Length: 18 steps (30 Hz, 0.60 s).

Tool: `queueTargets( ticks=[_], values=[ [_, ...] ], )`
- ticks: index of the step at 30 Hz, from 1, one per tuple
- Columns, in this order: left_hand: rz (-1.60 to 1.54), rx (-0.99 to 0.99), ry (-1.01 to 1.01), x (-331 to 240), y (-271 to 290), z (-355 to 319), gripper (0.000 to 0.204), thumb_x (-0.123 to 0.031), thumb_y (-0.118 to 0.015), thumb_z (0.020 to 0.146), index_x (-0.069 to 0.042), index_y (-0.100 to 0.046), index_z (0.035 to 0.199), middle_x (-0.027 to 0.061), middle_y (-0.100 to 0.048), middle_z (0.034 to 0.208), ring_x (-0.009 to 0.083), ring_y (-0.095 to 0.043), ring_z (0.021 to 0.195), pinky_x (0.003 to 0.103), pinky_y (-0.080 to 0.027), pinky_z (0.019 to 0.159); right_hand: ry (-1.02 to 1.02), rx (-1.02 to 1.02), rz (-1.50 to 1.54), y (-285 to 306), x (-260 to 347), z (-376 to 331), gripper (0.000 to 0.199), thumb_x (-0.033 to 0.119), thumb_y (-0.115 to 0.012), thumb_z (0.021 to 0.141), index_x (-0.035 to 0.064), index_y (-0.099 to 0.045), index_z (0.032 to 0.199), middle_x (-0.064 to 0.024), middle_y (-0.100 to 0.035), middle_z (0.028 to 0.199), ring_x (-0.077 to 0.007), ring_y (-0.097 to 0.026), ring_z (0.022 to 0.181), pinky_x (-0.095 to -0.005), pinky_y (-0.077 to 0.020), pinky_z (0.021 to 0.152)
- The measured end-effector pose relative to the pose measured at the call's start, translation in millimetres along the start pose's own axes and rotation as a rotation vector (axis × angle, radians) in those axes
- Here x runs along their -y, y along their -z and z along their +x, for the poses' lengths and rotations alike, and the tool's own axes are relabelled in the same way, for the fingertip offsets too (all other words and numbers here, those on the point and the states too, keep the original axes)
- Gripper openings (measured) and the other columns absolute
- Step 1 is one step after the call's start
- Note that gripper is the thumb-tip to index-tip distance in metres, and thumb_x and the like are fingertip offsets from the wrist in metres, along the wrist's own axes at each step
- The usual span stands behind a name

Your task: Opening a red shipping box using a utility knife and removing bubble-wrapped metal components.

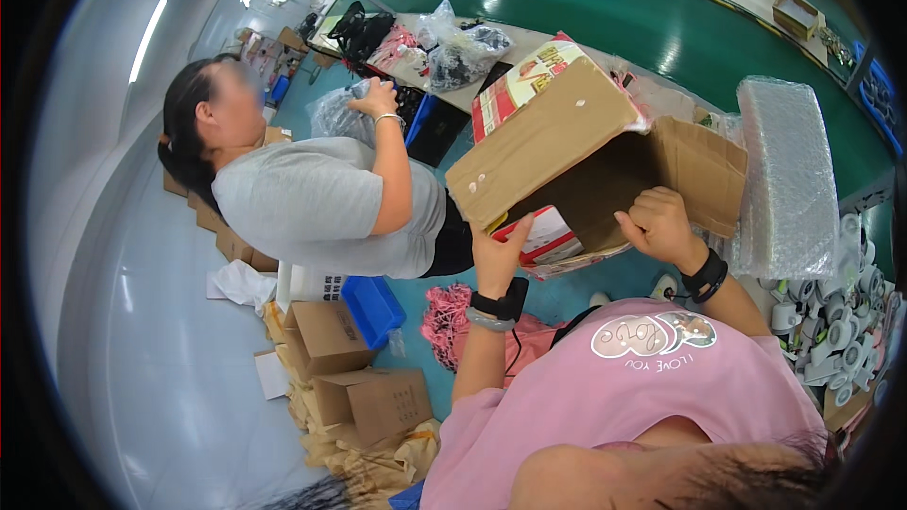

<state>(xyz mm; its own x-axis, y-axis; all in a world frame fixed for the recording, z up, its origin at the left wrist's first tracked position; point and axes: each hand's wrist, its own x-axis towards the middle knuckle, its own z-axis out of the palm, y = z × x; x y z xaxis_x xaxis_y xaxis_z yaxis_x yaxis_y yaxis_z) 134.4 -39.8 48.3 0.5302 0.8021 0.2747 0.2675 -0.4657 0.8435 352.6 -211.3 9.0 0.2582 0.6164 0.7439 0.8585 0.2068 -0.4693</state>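
A large cardboard carton [557, 132] with a red, white and yellow printed side is tilted in front of me, its open mouth toward me. My left hand [501, 250] grips its near left edge, beside a red and white printed flap [543, 238]. At the mouth's near right corner, my right hand [661, 227] is closed with the fingers curled; what it holds, if anything, is hidden. A brown side flap [699, 175] sticks out beyond that hand. Inside, the carton is dark, and I see no contents.
A co-worker in grey [302, 184] stands at left, handling a clear plastic bag [342, 115]. Bubble-wrapped stock [786, 175] stands at right, above piled white parts [836, 331]. Open cartons [373, 401], a blue bin [371, 312] and pink cables [446, 326] lie lower left. Behind runs a green bench [567, 9].
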Motion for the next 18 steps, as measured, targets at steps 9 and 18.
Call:
queueTargets(
  ticks=[9, 18],
  values=[
    [-0.289, -0.188, -0.001, 45.2, 7.4, 2.3, 0.028, 0.001, -0.056, 0.096, 0.004, -0.058, 0.124, 0.0092, -0.067, 0.116, 0.0149, -0.062, 0.104, 0.028, -0.046, 0.092, 0.009, -0.042, -0.077, -10.2, 12.8, 5.5, 0.038, 0.009, -0.072, 0.080, 0.0073, -0.046, 0.052, -0.0085, -0.045, 0.053, -0.0281, -0.048, 0.049, -0.0398, -0.0368, 0.049],
    [-0.430, -0.218, 0.028, 37.3, 61.1, -68.9, 0.024, -0.001, -0.056, 0.097, 0.005, -0.060, 0.120, 0.0090, -0.067, 0.114, 0.0131, -0.059, 0.105, 0.029, -0.045, 0.092, 0.181, -0.041, -0.141, 30.0, 114.2, 20.2, 0.042, 0.006, -0.072, 0.075, 0.0094, -0.038, 0.051, -0.0066, -0.037, 0.052, -0.0257, -0.036, 0.045, -0.0368, -0.0270, 0.046]
  ],
)
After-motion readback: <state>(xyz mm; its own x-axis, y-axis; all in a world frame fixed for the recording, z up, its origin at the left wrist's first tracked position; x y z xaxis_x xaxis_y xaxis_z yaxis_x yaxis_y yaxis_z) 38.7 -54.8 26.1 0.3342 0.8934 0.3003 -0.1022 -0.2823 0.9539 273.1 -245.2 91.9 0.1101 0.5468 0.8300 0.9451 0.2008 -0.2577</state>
